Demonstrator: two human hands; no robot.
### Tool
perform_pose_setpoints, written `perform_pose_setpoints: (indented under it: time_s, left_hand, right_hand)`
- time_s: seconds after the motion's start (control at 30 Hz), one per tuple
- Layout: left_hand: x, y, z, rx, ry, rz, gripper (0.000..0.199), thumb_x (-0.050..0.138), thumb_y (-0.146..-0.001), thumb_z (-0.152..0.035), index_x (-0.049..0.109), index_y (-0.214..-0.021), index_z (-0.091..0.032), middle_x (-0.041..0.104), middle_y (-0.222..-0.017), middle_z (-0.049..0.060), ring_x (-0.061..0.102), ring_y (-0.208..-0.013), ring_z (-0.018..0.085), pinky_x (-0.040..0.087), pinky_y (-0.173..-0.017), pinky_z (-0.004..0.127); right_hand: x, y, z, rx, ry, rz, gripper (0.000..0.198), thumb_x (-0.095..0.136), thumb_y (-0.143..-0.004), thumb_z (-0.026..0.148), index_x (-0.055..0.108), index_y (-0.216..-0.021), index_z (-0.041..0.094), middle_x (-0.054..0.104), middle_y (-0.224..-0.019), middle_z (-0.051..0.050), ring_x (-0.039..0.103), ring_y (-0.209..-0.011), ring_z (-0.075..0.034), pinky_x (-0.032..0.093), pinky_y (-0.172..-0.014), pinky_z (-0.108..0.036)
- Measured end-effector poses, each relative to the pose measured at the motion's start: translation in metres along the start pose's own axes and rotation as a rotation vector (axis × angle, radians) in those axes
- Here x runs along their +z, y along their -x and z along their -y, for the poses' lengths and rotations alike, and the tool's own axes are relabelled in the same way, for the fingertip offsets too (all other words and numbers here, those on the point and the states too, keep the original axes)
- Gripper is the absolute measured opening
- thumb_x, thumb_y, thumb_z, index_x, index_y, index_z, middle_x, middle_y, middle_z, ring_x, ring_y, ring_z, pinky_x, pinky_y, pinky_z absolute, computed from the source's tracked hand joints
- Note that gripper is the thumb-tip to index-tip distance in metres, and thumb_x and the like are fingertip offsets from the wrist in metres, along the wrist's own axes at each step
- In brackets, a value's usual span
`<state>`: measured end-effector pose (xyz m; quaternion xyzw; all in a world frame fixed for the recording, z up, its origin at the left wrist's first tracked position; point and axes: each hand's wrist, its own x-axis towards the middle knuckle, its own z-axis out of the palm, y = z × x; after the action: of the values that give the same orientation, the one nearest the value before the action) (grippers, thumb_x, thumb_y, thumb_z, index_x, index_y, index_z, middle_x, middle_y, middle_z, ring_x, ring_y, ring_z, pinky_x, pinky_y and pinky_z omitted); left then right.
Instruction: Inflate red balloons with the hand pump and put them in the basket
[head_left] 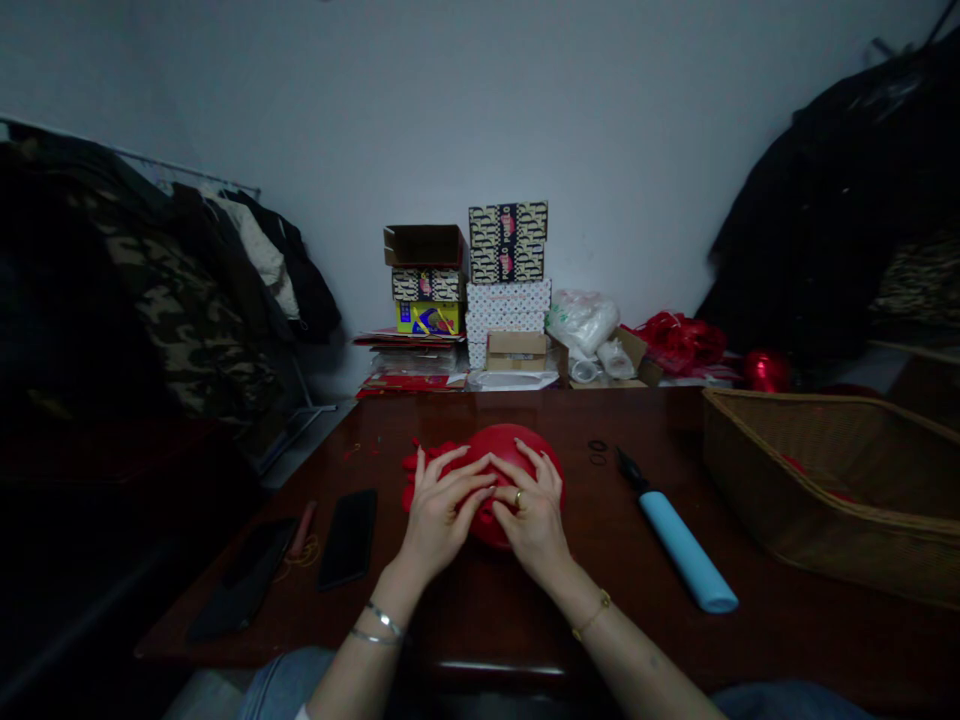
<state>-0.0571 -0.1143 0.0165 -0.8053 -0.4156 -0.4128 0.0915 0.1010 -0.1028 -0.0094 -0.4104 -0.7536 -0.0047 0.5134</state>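
Red balloon (489, 446) rests mid-table, between the hands. Left hand (439, 505) and right hand (541, 505) touch it, fingers spread and curved, fingertips together at its near side; whether they pinch anything, I cannot tell. Wicker basket (787, 530), right side: contains red items (795, 464), partly hidden.

Two silver bangles (385, 618) are worn on the left wrist (397, 594), a thin gold bracelet (604, 600) on the right wrist (568, 580). The right hand (543, 512) is adorned with a gold-toned ring (518, 498); its forearm (637, 645) is faintly marked. The legs are clad in blue, denim-like cloth (289, 685); white cloth (302, 713) is glimpsed near left.
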Motion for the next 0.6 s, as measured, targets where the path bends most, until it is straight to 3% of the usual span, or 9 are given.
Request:
perform_pose_setpoints:
  time_s: [0.27, 0.6]
  left_hand:
    - [-0.001, 0.003, 0.014, 0.157, 0.025, 0.122, 0.034, 0.050, -0.087, -0.016, 0.059, -0.115, -0.032, 0.064, -0.117, 0.003, 0.044, -0.122, 0.020, 0.016, -0.106, 0.060]
    - [-0.002, 0.003, 0.009, 0.263, -0.034, 0.061, 0.034, 0.048, -0.086, -0.013, 0.059, -0.115, -0.028, 0.067, -0.110, 0.003, 0.054, -0.112, 0.019, 0.013, -0.109, 0.058]
  right_hand:
    - [-0.004, -0.001, -0.002, -0.009, 0.027, 0.032, 0.018, 0.059, -0.073, 0.015, 0.067, -0.067, 0.029, 0.058, -0.122, 0.008, 0.029, -0.131, -0.024, 0.016, -0.105, -0.054]
    - [-0.005, -0.001, -0.002, 0.045, 0.005, 0.084, 0.022, 0.055, -0.073, 0.014, 0.069, -0.072, 0.031, 0.057, -0.125, 0.008, 0.024, -0.133, -0.023, 0.012, -0.106, -0.055]
